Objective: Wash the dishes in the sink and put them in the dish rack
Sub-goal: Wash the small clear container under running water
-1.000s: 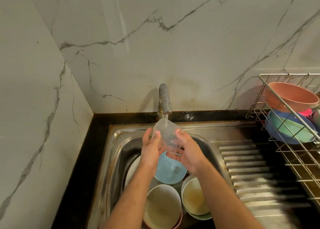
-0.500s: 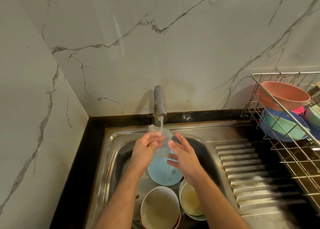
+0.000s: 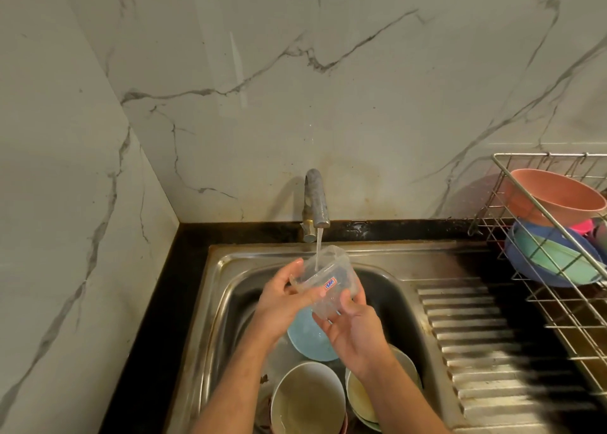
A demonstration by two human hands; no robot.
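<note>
Both hands curl around the clear container [image 3: 328, 280] under the tap [image 3: 316, 200]: left hand [image 3: 282, 305] at 9 o'clock, right hand [image 3: 353, 328] at 5. Bowls [image 3: 308, 397] fill the sink [image 3: 213, 302] below.

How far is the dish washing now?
Done: bowls already sit in the rack. In hand: both hands, left and right, hold a clear container under the running tap. Left: several bowls wait in the sink.
</note>
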